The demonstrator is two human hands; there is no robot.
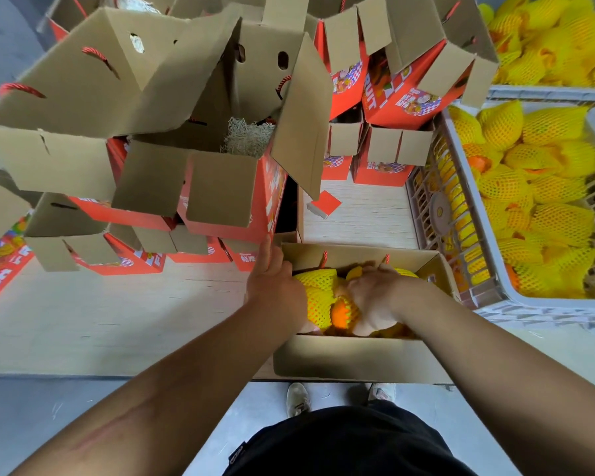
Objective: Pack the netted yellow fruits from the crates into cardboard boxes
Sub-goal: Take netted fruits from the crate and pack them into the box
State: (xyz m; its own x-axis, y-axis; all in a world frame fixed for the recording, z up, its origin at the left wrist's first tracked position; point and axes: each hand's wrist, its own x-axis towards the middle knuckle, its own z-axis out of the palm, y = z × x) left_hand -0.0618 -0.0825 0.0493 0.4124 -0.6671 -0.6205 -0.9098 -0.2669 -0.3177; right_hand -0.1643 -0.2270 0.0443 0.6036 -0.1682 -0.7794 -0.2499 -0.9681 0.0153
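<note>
Black shorts (351, 441) and two pale shoes (298, 399) fill the bottom of the view, with both bare forearms reaching forward over the table (117, 321) into an open cardboard box (358, 359) at its near edge. Inside it lie at least three netted yellow fruits (318, 300), packed close together. The left hand (272, 283) rests flat on the box's left side, fingers straight, touching the nearest fruit. The right hand (371, 290) presses down on the fruits from above; it is blurred, and whether its fingers curl round one I cannot tell.

Judging by this, the box looks partly filled and its flaps are not yet closed. Much is left: two white plastic crates (495, 304) at the right are heaped with netted fruits, far more than a dozen, and another pile shows at the top right corner. Behind, roughly eight red-and-brown boxes (227, 201) stand stacked with flaps open; one shows shredded paper filling (246, 139) inside and no fruit.
</note>
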